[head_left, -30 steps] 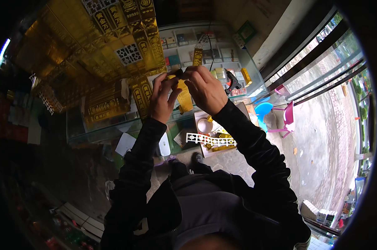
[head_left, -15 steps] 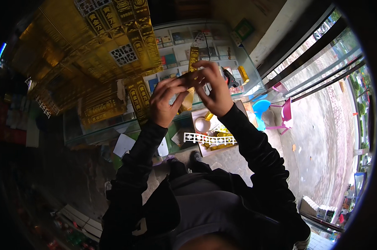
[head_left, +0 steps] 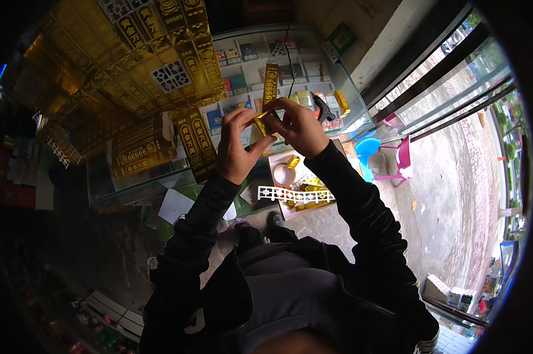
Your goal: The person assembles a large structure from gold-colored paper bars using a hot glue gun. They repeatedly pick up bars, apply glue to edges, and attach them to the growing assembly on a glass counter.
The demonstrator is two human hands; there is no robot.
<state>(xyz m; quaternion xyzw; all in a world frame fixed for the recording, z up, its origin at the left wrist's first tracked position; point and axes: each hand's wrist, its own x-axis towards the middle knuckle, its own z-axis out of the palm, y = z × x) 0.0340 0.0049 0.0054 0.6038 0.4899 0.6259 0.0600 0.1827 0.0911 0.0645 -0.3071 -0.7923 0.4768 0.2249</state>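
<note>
Over the front of a glass display counter, I hold a small folded gold cardboard piece (head_left: 260, 125) between both hands. My left hand (head_left: 238, 147) has its fingertips against the left side of the piece, with the thumb pointing inward. My right hand (head_left: 302, 127) pinches the other side with bent fingers, which hide part of it. Just beyond my fingers, a long gold printed box (head_left: 270, 81) lies on the glass. To the right of my right hand is a black-and-red tool, apparently a glue gun (head_left: 323, 110), near a black cord. A small gold block (head_left: 341, 102) sits farther right.
Large stacked gold boxes (head_left: 113, 71) fill the counter's left side. Below my hands, an open carton (head_left: 276, 160) holds a tape roll (head_left: 284, 174) and gold pieces; a white lattice strip (head_left: 296, 194) lies across it. A blue stool (head_left: 368, 150) and pink chair (head_left: 403, 156) stand right.
My right hand has turned and come lower, its fingers now folded in over the gold piece. The left fingers have straightened upward, and more of the piece shows.
</note>
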